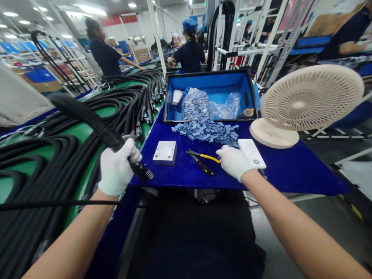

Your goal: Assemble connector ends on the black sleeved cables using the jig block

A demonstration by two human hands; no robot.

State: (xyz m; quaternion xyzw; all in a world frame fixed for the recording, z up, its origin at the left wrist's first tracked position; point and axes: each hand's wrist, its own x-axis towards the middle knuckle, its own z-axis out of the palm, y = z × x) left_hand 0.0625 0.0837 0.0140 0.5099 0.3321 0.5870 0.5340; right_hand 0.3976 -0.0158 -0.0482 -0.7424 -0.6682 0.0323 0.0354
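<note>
In the head view, the left hand (117, 166) is closed round a black hose (93, 120) near its end fitting, holding it tilted above the left edge of the blue worktop (180, 178). The right hand (234, 161), fingers curled, is at the tip of the yellow handle of the pliers (200, 163), which lie with handles apart; whether it pinches that handle, I cannot tell. Beside the pliers sits a metal block (165, 152); behind them small blue parts (203, 131) lie heaped before a blue bin (226, 81). A white device (251, 153) lies just beside the right hand. The step in hand looks like steadying the hose while reaching to the pliers; the next move seems to call for a sure hold on the handles, with the hose kept steady.
</note>
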